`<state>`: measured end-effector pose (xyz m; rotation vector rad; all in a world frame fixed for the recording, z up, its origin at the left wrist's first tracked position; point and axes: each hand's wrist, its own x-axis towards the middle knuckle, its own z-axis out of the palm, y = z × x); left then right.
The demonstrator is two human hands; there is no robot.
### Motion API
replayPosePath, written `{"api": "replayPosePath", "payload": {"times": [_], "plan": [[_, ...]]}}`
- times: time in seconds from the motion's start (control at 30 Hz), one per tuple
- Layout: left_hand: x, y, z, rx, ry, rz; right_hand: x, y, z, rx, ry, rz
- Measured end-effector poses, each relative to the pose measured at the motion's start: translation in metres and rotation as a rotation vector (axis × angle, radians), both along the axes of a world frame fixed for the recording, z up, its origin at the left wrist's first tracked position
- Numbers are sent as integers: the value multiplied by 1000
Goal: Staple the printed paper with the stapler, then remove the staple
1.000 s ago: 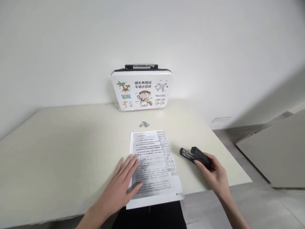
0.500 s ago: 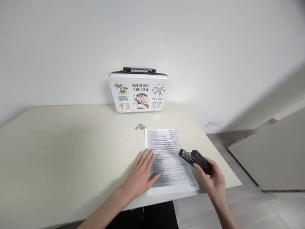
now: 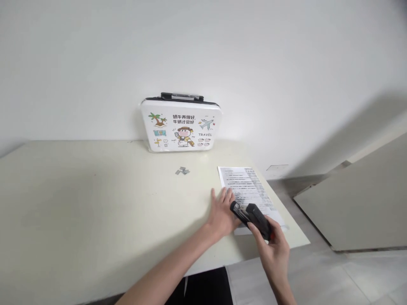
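Note:
My left hand (image 3: 221, 214) lies with fingers spread on the left edge of a printed sheet of paper (image 3: 243, 182). Gripped in my right hand (image 3: 276, 245) is a black stapler (image 3: 259, 220), held above the lower part of the sheet. Its front end points away and to the left, and a gap shows between its top arm and base. The stapler hides part of the left thumb and some of the print. A small group of grey staple strips (image 3: 182, 171) lies on the table to the left of the paper.
A white carry case (image 3: 181, 127) with cartoon prints and a black handle stands against the wall at the back of the pale table (image 3: 95, 203). The table's right edge runs close beside the paper. Beyond it, a light panel (image 3: 359, 203) stands on the floor.
My left hand has slid the paper to the right, toward the table's right edge, turning it slightly. The stapler stays in my right hand. The view has shifted a little.

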<state>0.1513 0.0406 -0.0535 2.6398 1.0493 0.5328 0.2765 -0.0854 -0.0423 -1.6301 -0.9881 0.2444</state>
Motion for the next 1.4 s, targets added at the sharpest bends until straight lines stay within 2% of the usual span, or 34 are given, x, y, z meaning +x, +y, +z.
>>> {"api": "replayPosePath", "payload": {"times": [0.1, 0.2, 0.3, 0.4, 0.47, 0.53, 0.6, 0.67, 0.77, 0.9, 1.0, 1.17, 1.4], "plan": [[-3, 0, -1, -5, -90, 20, -4, 4, 4, -4, 31, 4], [-25, 5, 1, -57, -202, 2, -6, 12, 11, -17, 30, 36], [-71, 18, 7, -170, -325, -36, -9, 27, 18, -39, 0, 126], [-132, 40, 14, -303, -398, 5, -17, 52, 20, -51, -48, 279], [-173, 57, 18, -378, -471, 118, -25, 73, 21, -60, -94, 383], [-208, 72, 22, -491, -637, 240, -37, 95, 22, -79, -130, 496], [-234, 83, 26, -600, -792, 293, -52, 117, 23, -101, -132, 621], [-250, 88, 30, -615, -874, 336, -67, 136, 23, -116, -109, 732], [-256, 86, 36, -554, -863, 410, -88, 160, 18, -132, -77, 839], [-251, 81, 41, -513, -798, 466, -102, 177, 6, -136, -74, 870], [-248, 81, 39, -514, -793, 492, -103, 177, 1, -131, -67, 850], [-246, 82, 36, -488, -804, 539, -99, 170, 10, -148, -5, 844], [-249, 84, 34, -381, -827, 639, -95, 168, 6, -158, 67, 703]]}}
